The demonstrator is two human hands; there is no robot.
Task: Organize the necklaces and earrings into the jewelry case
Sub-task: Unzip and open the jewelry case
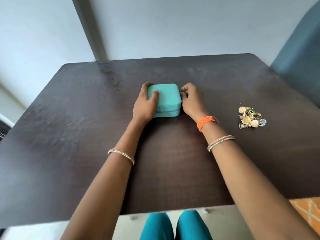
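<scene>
My left hand (pixel 146 103) grips the closed teal jewelry case (pixel 164 99) at its left side, thumb on the lid. My right hand (pixel 191 99) pinches at its right edge, probably the zipper. The jewelry pile (pixel 251 118) lies well right, nearer my right hand.

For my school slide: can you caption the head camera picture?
Both hands, left hand and right hand, hold a closed teal jewelry case; jewelry pile waits right.
</scene>
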